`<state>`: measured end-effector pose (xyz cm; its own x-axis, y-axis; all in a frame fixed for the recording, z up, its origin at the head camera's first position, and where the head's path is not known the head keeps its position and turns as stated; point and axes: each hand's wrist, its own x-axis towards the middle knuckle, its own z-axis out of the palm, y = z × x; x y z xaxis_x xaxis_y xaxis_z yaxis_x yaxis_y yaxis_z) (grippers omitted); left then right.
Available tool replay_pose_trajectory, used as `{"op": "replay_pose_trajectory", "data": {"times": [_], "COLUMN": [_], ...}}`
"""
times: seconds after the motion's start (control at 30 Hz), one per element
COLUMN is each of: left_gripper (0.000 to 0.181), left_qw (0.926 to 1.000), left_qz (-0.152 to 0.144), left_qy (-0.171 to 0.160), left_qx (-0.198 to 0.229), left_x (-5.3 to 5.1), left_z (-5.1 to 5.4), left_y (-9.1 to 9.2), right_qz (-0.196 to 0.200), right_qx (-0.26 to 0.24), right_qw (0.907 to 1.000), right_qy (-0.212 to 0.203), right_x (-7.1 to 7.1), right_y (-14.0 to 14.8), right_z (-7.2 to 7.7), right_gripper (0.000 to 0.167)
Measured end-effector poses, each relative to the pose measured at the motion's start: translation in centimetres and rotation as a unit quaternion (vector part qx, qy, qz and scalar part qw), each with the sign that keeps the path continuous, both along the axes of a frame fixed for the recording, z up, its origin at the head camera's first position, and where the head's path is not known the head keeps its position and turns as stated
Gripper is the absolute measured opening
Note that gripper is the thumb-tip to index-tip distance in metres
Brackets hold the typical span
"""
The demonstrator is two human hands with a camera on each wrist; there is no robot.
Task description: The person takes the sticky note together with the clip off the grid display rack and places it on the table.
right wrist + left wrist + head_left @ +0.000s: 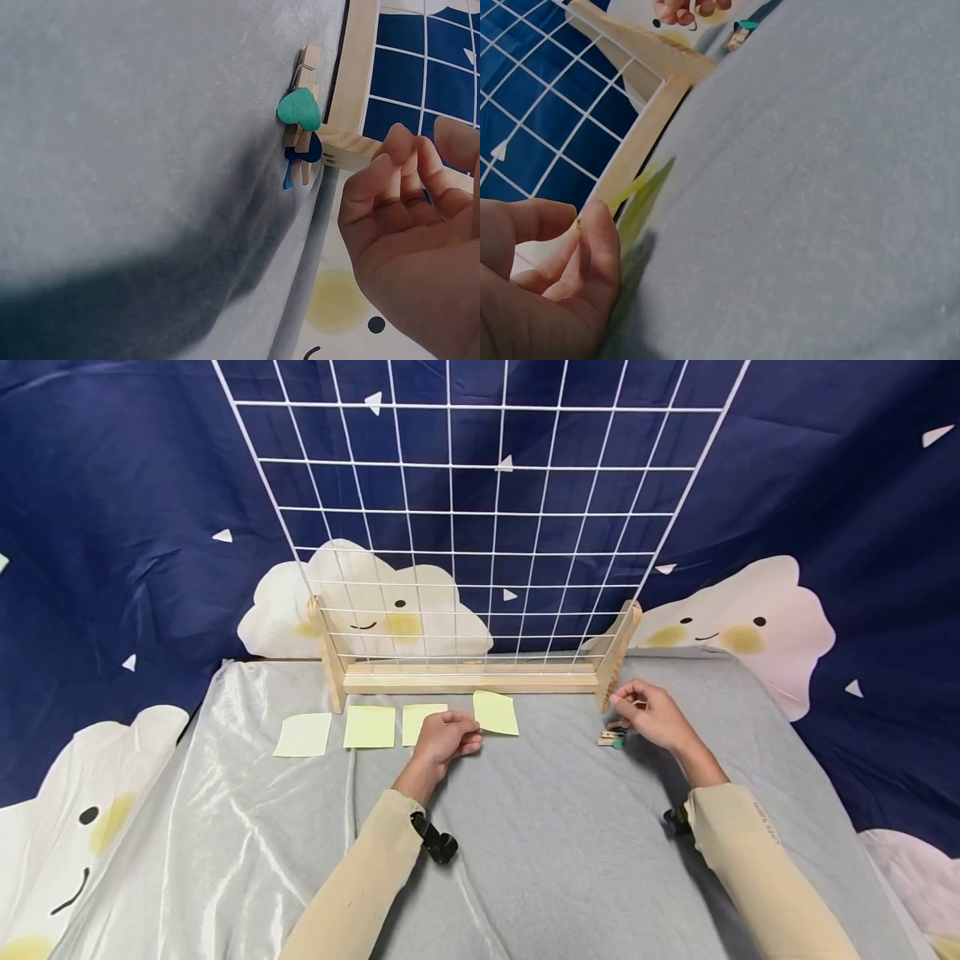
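My left hand (442, 742) pinches a yellow sticky note (495, 713) by its left edge between thumb and fingertips. The note tilts up off the cloth, and in the left wrist view the same note (641, 199) is seen nearly edge-on. My right hand (651, 713) hovers beside the right foot of a wooden stand, fingers loosely curled, with nothing visible in them. Just below it lies a small pile of wooden clothespins (611, 737). One clothespin bears a green heart (300, 109), another a dark blue heart (306, 148); they partly overlap.
Three more sticky notes lie in a row to the left: a pale one (303, 735), a yellow one (370, 727) and one (420, 718) partly behind my left hand. A white wire grid (450, 513) stands in the wooden base (468, 683) behind them, on a grey cloth (555, 843).
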<state>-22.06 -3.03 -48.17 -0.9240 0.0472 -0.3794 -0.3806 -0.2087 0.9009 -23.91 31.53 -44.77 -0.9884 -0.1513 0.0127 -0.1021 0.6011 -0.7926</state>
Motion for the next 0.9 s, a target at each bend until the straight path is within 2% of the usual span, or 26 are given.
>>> {"op": "replay_pose_trajectory", "data": {"times": [0.33, 0.67, 0.9], "left_gripper": [0.015, 0.009, 0.008], "left_qw": [0.9979, 0.9930, 0.9900], "left_qz": [-0.003, -0.012, 0.005], "left_qy": [0.020, 0.038, 0.049], "left_qx": [-0.062, -0.112, -0.132], "left_x": [0.48, 0.66, 0.74], "left_z": [0.30, 0.04, 0.19], "left_y": [-0.41, -0.59, -0.76], "right_qz": [0.016, 0.017, 0.018], "right_qx": [0.000, -0.006, -0.003], "right_qw": [0.9996, 0.9991, 0.9991], "right_qy": [-0.021, -0.037, -0.038], "right_x": [-0.02, -0.04, 0.06], "right_y": [-0.04, 0.19, 0.47], "right_z": [-0.14, 0.07, 0.38], "right_gripper": [0.026, 0.031, 0.031]}}
